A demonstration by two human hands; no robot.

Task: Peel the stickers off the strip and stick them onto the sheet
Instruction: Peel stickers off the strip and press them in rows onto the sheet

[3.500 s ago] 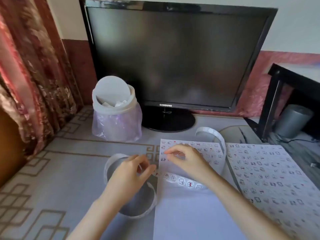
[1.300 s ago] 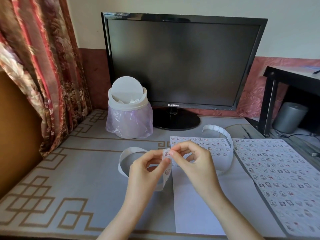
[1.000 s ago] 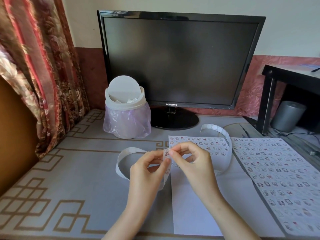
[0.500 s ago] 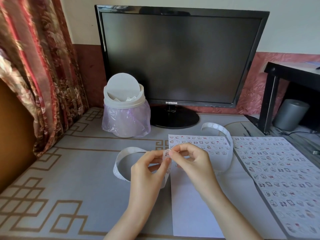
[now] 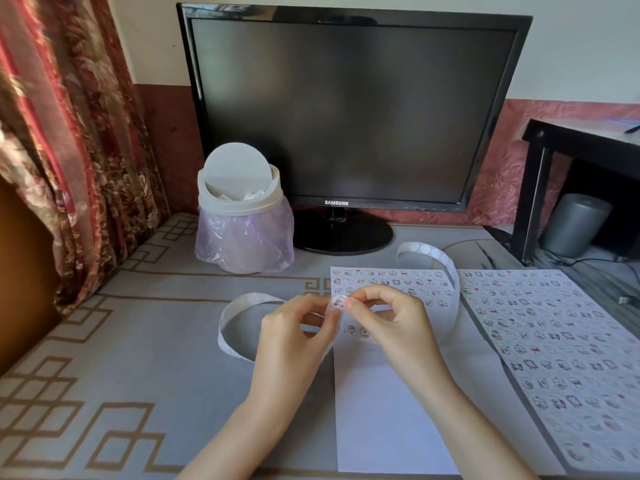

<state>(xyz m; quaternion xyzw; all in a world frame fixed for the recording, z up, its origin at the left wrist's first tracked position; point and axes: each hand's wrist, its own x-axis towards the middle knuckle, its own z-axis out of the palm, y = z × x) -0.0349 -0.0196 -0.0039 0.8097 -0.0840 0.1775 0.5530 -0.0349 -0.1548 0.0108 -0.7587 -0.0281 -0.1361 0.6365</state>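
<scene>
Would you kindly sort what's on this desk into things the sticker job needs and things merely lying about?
Part of the job:
sticker strip
sheet
left hand
right hand

Lying about:
monitor
small bin
filled sticker sheet
curtain

Left hand (image 5: 291, 336), right hand (image 5: 394, 320) raised together, fingers pinched, tips touching.

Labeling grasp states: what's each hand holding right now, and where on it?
Left hand pinches the sticker strip at its raised part, just below the top sticker. Right hand fingers grip that sticker by its edge.
</scene>
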